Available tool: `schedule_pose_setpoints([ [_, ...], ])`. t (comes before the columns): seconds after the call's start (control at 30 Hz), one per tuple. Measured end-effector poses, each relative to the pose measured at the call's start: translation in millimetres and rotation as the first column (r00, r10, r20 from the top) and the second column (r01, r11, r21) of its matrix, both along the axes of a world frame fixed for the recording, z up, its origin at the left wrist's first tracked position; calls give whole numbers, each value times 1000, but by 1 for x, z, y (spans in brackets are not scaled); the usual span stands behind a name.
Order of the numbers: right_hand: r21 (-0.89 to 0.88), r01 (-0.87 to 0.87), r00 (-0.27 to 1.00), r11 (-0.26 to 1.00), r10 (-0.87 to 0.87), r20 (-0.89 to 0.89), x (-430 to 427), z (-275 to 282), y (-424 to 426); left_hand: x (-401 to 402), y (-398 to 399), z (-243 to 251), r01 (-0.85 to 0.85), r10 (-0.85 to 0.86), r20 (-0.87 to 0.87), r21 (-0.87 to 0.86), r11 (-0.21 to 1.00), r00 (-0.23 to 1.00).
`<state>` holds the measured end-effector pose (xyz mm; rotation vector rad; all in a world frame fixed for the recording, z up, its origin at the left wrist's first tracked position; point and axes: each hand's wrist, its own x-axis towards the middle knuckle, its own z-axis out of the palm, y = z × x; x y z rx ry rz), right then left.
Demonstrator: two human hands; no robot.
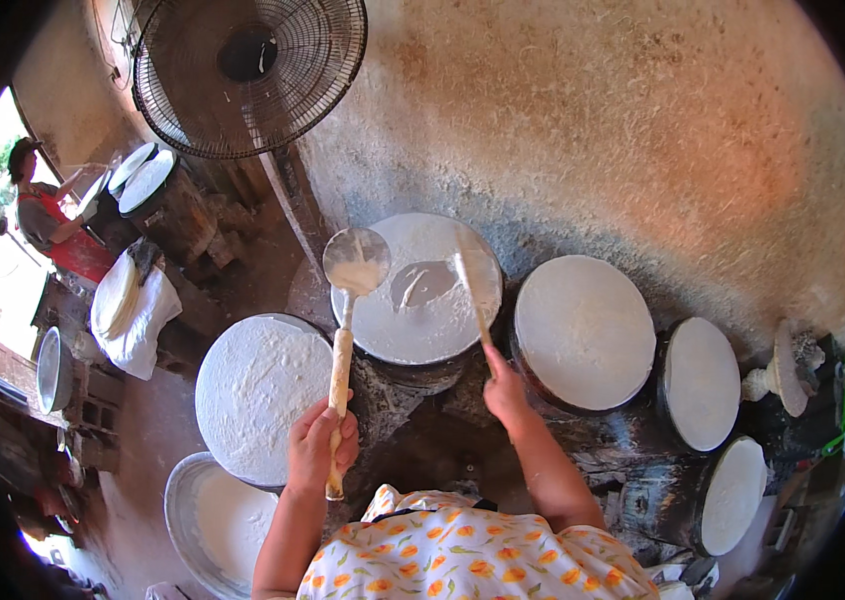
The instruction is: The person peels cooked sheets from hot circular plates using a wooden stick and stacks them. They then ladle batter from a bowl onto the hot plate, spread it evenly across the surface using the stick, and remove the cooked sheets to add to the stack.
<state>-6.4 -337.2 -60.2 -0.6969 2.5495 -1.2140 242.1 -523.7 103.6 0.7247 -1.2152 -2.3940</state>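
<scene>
My left hand (pixel 323 442) grips the wooden handle of a ladle (pixel 356 262), whose round bowl, coated with pale batter, is over the left edge of the middle round griddle. My right hand (pixel 506 393) is closed around the handle of a thin, flat spatula-like tool (pixel 473 291); its blurred blade is over the right part of that griddle. White batter (pixel 419 330) covers much of the middle griddle surface, with a greyer patch at its centre. To the left, another round top (pixel 265 397) bears a lumpy white layer.
A metal basin of batter (pixel 231 517) stands at lower left. Several white-covered round tops (pixel 585 334) curve away to the right. A large fan (pixel 250 75) stands at upper left, before a rough wall (pixel 602 135). Farther left, a person in a red apron (pixel 81 251) works at other round tops.
</scene>
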Motion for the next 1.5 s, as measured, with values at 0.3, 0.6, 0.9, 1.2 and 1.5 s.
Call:
schedule_pose_setpoints([
  [0.3, -85, 17, 993, 996, -27, -112, 11, -3, 25, 7, -5, -5, 27, -25, -27, 54, 998, 999],
  [0.6, 28, -129, 982, 991, 131, -137, 25, 4, -10, 13, -17, -1, 240, 160, -513, 625, 743, 843],
  [0.9, 300, -317, 935, 900, 350, -61, 36, 5, -51, 2, -13, -18, 22, -16, -48, 120, 993, 999],
  [1.2, 90, -109, 993, 990, 104, 56, -19, 27, -36, -11, -29, -36, 80, -51, 218, -127, 989, 975],
  [1.5, 178, -348, 934, 921, 323, 154, 32, 32, 46, -51, -49, -61, 8, 117, 369, -319, 948, 922],
])
